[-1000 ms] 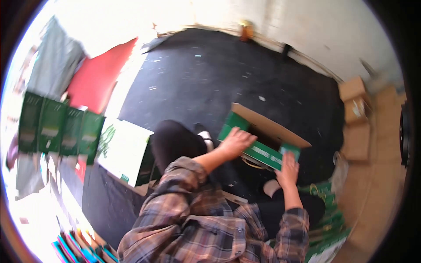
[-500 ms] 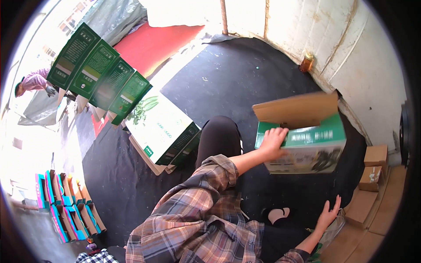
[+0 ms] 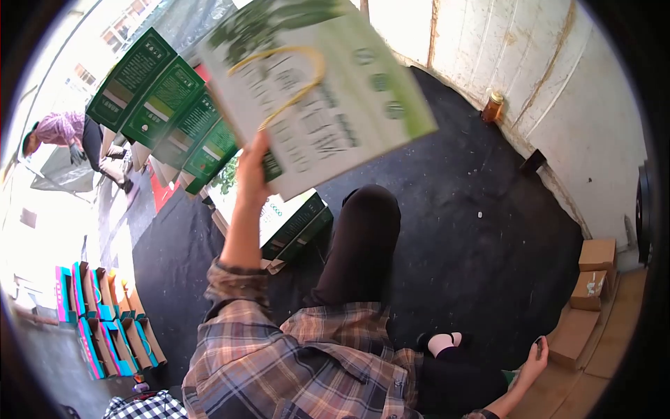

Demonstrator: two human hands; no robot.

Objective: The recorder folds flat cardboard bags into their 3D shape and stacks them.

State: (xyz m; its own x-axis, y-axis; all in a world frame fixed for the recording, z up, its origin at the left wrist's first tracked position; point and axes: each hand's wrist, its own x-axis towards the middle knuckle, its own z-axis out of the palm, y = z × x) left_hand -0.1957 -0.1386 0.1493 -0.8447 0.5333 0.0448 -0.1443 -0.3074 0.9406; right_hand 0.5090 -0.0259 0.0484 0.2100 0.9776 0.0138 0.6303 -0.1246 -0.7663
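Observation:
My left hand is closed on the lower edge of a white and green carton, raised in front of me and tilted. A yellow cord handle loops across its face. Behind and below it, partly hidden, another white and green carton lies on the black floor sheet. Further left stand several green cartons side by side. At the lower right, my right hand is held low by brown boxes, fingers curled together; a small dark thing shows at the fingertips, too small to name.
Brown cardboard boxes line the right side. Several blue and pink open cartons stand at the lower left. A jar with amber contents sits by the white wall. Another person bends over at the far left.
My left hand has carried the carton from the right side up and across to the upper left. Its brown flap no longer shows. My right hand's spread fingers have curled together.

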